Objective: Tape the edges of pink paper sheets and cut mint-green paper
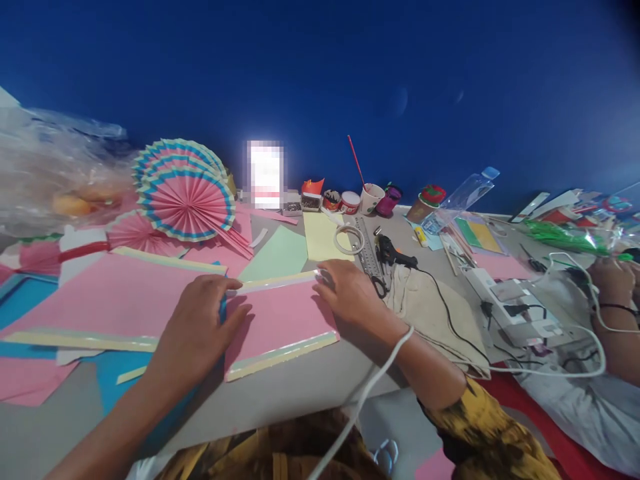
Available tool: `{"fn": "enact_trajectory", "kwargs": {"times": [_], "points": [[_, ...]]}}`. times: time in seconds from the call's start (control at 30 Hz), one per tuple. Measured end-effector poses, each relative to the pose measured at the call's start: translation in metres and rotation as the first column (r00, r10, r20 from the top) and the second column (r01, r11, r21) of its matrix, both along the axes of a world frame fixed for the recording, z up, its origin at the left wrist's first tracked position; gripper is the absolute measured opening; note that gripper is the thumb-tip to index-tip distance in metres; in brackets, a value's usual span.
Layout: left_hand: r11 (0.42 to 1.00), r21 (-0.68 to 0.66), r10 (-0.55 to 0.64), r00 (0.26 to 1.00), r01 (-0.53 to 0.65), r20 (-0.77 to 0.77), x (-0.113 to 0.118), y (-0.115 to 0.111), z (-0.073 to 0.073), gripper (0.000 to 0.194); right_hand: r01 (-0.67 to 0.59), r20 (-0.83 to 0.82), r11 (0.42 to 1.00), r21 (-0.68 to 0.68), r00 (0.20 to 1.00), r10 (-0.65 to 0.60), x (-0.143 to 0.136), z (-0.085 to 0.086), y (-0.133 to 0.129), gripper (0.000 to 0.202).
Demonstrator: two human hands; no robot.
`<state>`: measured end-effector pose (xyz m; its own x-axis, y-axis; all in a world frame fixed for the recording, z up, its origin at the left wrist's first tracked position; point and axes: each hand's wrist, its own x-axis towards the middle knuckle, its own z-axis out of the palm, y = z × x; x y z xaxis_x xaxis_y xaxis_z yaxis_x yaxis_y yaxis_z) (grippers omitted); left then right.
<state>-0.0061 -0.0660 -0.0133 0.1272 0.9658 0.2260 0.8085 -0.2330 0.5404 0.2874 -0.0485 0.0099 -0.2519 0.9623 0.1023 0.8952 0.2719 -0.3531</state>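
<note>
A pink paper sheet (283,320) with pale yellow strips along its upper and lower edges lies on the table before me. My left hand (203,320) is at its left edge, thumb over the paper and forefinger apart from it. At the upper right corner, my right hand (350,290) touches the sheet with its fingertips, thumb and forefinger apart; its other fingers are partly hidden. Left of my left hand lies a larger pink sheet (110,300) with similar edge strips. Behind it stand folded paper fans (187,203) in pink, blue and pale yellow.
A tape roll (349,229), metal ruler (369,247) and black glue gun (395,253) lie behind my right hand. A beige cloth (435,313) and power strip (510,300) are to the right. A white cable (360,400) crosses my right forearm. Another person's hand (613,283) is far right.
</note>
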Motion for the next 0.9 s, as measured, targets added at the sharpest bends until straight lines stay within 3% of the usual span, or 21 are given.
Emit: {"fn": "enact_trajectory", "kwargs": {"times": [0.1,0.2,0.33,0.47,0.53,0.6,0.7,0.77,0.9], "points": [[0.989,-0.145,0.009,0.999,-0.003,0.046,-0.005,0.015,0.025,0.045,0.036,0.046,0.991,-0.132,0.999,-0.03,-0.013,0.004,0.022,0.029],[0.98,-0.183,-0.077,0.997,0.079,0.018,-0.008,0.034,0.04,0.047,0.059,-0.009,0.96,-0.272,0.998,-0.064,-0.011,-0.004,0.032,0.015],[0.965,-0.19,-0.175,0.984,0.18,0.044,-0.005,0.059,0.04,0.047,-0.071,-0.278,0.962,-0.263,0.961,-0.005,0.005,-0.017,0.033,0.013],[0.943,-0.283,-0.099,0.961,0.173,0.258,-0.002,0.073,0.033,0.059,-0.136,-0.636,0.946,-0.293,0.767,-0.086,0.022,-0.021,0.04,0.021],[0.913,-0.362,-0.003,0.893,0.186,0.45,-0.002,0.073,0.03,0.053,-0.1,-0.746,0.946,-0.308,0.642,-0.175,0.028,-0.021,0.045,0.03],[0.871,-0.441,0.143,0.745,0.218,0.651,-0.001,0.071,0.027,0.047,-0.084,-0.808,0.939,-0.334,0.538,-0.239,0.03,-0.022,0.049,0.038],[0.841,-0.48,0.29,0.541,0.249,0.789,0.002,0.066,0.022,0.047,-0.078,-0.832,0.926,-0.369,0.472,-0.292,0.029,-0.029,0.051,0.045],[0.846,-0.473,0.316,0.482,0.248,0.817,0.003,0.063,0.02,0.043,-0.074,-0.834,0.924,-0.374,0.462,-0.301,0.028,-0.034,0.051,0.047],[0.852,-0.478,0.351,0.446,0.212,0.823,0.003,0.061,0.019,0.039,-0.121,-0.849,0.917,-0.379,0.439,-0.294,0.028,-0.04,0.049,0.046]]}}
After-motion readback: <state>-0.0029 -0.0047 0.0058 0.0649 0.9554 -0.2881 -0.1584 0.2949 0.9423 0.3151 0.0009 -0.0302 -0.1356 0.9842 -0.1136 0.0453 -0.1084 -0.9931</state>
